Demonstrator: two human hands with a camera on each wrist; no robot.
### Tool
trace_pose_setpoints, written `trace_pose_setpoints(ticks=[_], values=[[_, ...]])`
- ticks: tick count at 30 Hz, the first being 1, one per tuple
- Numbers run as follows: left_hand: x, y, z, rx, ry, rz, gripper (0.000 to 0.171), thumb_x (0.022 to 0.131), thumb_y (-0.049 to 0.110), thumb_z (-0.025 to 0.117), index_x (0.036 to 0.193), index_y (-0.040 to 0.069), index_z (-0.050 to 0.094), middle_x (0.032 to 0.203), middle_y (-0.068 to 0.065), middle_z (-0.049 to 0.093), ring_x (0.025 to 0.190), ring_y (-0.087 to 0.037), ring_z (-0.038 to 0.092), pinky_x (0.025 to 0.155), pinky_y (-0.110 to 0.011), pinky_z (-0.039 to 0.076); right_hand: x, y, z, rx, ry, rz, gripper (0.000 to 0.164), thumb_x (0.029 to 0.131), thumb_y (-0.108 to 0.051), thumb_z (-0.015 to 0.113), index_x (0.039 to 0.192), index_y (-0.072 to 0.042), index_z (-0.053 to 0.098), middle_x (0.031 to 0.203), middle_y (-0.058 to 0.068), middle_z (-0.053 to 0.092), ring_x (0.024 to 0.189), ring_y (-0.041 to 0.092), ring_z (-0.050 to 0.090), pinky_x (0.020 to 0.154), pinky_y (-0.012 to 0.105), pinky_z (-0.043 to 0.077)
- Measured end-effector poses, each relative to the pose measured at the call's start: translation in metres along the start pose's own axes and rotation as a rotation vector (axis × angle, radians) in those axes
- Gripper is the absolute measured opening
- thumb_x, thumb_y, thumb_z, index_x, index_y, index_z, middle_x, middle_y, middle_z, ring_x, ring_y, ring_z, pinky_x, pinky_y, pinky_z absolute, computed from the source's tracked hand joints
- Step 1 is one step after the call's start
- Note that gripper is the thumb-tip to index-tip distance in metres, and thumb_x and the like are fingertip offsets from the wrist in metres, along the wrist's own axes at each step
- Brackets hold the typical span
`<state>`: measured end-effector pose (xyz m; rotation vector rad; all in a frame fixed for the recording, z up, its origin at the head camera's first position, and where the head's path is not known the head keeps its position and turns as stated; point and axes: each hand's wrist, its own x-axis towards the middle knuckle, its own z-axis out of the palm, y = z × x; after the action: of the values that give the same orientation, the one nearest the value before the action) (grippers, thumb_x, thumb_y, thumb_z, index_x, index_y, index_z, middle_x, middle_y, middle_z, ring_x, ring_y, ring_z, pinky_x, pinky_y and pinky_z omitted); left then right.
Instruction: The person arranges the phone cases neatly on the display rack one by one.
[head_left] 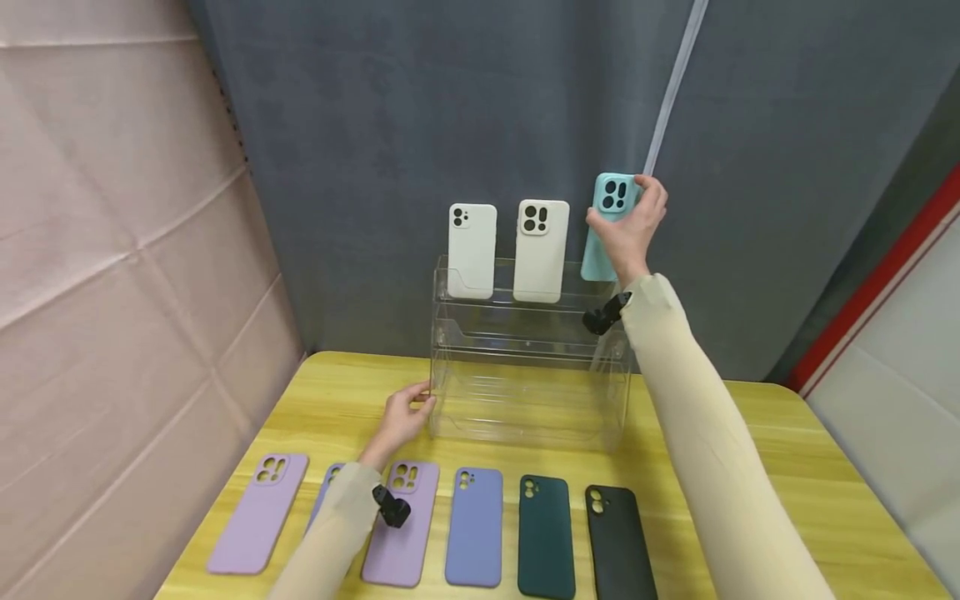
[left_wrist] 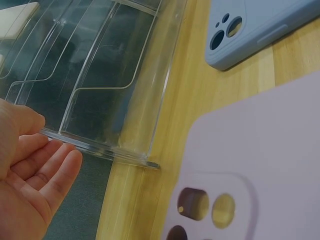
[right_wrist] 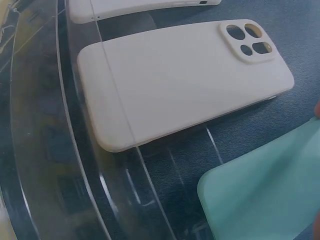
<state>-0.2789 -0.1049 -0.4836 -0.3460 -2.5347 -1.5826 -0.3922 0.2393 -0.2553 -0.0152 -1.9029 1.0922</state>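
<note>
My right hand [head_left: 630, 233] grips a turquoise phone case [head_left: 597, 260] by its sides, thumb on one edge and fingers on the other, at the right of the top tier of a clear acrylic display rack [head_left: 525, 425]. In the right wrist view, the turquoise case [right_wrist: 260, 185] is beside a cream phone case [right_wrist: 180, 85] that leans in the tier; only bits of the fingers show. At the rack's lower left side is my left hand [head_left: 401, 421], its loosely bent fingers [left_wrist: 57, 187] touching the side edge. A white phone case [head_left: 472, 250] stands left of the cream one.
On the wooden table [head_left: 720, 467] before the rack lie a lilac case [head_left: 258, 517], another lilac case [head_left: 405, 542], a periwinkle case [head_left: 474, 533], a dark green case [head_left: 545, 533] and a black case [head_left: 618, 533]. My left sleeve partly covers another bluish case. A grey curtain hangs behind.
</note>
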Motion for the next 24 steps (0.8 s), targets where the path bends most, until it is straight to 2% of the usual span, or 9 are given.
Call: trace_pose_setpoints(ticks=[8, 15, 24], values=[[0.001, 0.000, -0.002, 0.005, 0.003, 0.001, 0.034, 0.090, 0.003, 0.059, 0.122, -0.008, 0.057, 0.116, -0.023, 0.060, 0.101, -0.033, 0.060, 0.077, -0.034, 0.056, -0.015, 0.003, 0.008, -0.092, 0.006, 0.062, 0.067, 0.068, -0.018, 0.070, 0.127, -0.009, 0.040, 0.132, 0.007, 0.032, 0.117, 0.025, 0.027, 0.098, 0.028, 0.027], [0.003, -0.002, -0.001, 0.007, 0.004, 0.022, 0.033, 0.089, 0.001, 0.059, 0.121, -0.010, 0.057, 0.115, -0.025, 0.060, 0.100, -0.035, 0.060, 0.075, -0.034, 0.056, -0.024, 0.006, 0.012, -0.165, 0.006, 0.103, 0.069, 0.068, -0.020, 0.070, 0.129, -0.011, 0.038, 0.133, 0.006, 0.031, 0.118, 0.026, 0.027, 0.096, 0.037, 0.029], [0.003, -0.001, -0.002, 0.013, 0.003, 0.032, 0.033, 0.090, 0.001, 0.059, 0.121, -0.010, 0.057, 0.113, -0.025, 0.060, 0.099, -0.035, 0.060, 0.074, -0.034, 0.056, -0.028, 0.004, 0.017, -0.219, -0.013, 0.074, 0.073, 0.070, -0.017, 0.072, 0.133, -0.011, 0.035, 0.138, 0.008, 0.028, 0.122, 0.027, 0.026, 0.096, 0.041, 0.029]])
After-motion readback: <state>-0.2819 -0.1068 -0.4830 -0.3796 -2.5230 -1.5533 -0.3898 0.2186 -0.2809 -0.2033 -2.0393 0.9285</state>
